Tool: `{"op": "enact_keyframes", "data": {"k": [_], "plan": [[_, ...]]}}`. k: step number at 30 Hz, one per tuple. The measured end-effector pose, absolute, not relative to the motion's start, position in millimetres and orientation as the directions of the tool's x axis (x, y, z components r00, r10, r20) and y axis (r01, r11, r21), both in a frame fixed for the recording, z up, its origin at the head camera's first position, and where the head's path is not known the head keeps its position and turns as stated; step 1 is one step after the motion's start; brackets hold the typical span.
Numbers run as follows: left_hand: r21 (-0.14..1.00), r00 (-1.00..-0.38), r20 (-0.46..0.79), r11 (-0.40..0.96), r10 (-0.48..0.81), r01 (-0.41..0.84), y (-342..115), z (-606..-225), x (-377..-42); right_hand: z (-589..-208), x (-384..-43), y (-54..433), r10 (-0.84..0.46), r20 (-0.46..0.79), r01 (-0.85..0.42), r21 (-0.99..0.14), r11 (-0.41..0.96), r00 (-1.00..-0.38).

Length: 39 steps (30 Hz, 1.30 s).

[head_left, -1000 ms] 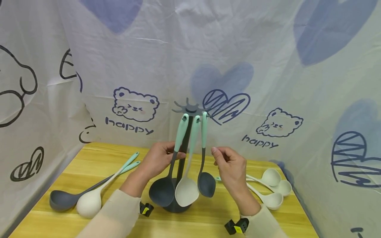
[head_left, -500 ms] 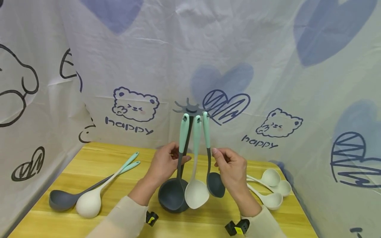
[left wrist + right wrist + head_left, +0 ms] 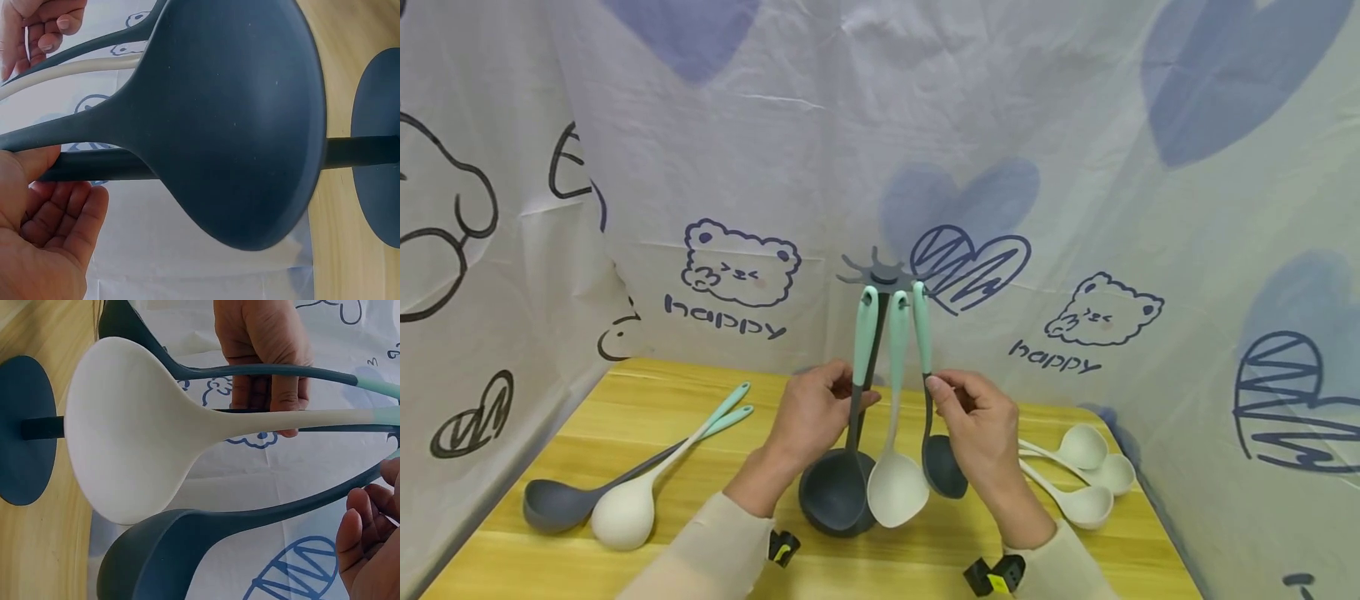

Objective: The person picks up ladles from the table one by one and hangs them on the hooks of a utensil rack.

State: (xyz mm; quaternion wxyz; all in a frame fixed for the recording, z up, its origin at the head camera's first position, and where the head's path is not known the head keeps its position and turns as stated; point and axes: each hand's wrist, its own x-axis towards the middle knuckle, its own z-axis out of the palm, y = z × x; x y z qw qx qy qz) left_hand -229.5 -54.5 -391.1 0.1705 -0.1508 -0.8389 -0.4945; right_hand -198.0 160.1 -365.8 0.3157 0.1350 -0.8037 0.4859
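A dark utensil stand (image 3: 883,277) with a hooked top rises mid-table in the head view. Three ladles with mint handles hang on it: a large dark ladle (image 3: 833,492), a white ladle (image 3: 897,492) and a smaller dark ladle (image 3: 946,468). My left hand (image 3: 811,414) grips the stand's pole (image 3: 106,165) behind the large dark ladle, thumb across it. On the right, my right hand (image 3: 981,417) pinches the smaller dark ladle's handle between thumb and fingers, just below its mint part. The right wrist view shows this ladle's curved neck (image 3: 294,506) leading to those fingertips.
At the left of the wooden table (image 3: 700,558) another dark ladle (image 3: 557,506) and another white ladle (image 3: 625,512) lie crossed. Several white spoons (image 3: 1084,448) lie at the right, behind my right forearm. A printed cloth (image 3: 820,167) hangs close behind the table.
The hanging ladles have swung to the right, and my left hand has shifted right on the pole. My right thumb, apart from the smaller dark ladle before, now meets its handle.
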Motion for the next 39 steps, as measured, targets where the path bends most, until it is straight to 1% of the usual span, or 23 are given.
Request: {"op": "enact_keyframes", "data": {"k": [3, 7, 17, 20, 26, 31, 34, 39], "plan": [[0.770, -0.890, 0.446, 0.467, 0.091, 0.434, -55, -390, -230, -365, -197, 160, 0.082, 0.658, -0.541, -0.678, 0.498, -0.749], [0.775, -0.893, 0.437, 0.456, 0.111, 0.436, -57, -390, -230, -364, -195, 160, 0.101, 0.660, -0.544, -0.687, 0.482, -0.744], [0.802, -0.919, 0.331, 0.451, 0.213, 0.393, -66, -385, -239, -361, -185, 157, 0.047, 0.645, -0.550, -0.685, 0.479, -0.762], [0.776, -0.906, 0.339, 0.469, 0.254, 0.422, -68, -384, -241, -361, -182, 155, 0.030, 0.658, -0.576, -0.681, 0.452, -0.753], [0.737, -0.875, 0.359, 0.476, 0.326, 0.480, -74, -381, -246, -363, -179, 150, -0.020, 0.702, -0.644, -0.642, 0.416, -0.712], [0.731, -0.860, 0.344, 0.467, 0.376, 0.497, -79, -378, -248, -365, -179, 148, -0.052, 0.724, -0.669, -0.603, 0.435, -0.687], [0.763, -0.873, 0.302, 0.452, 0.384, 0.463, -80, -377, -249, -365, -179, 148, -0.063, 0.717, -0.655, -0.594, 0.466, -0.695], [0.836, -0.897, 0.227, 0.396, 0.379, 0.380, -81, -380, -252, -367, -180, 148, -0.081, 0.671, -0.603, -0.599, 0.526, -0.737]]}}
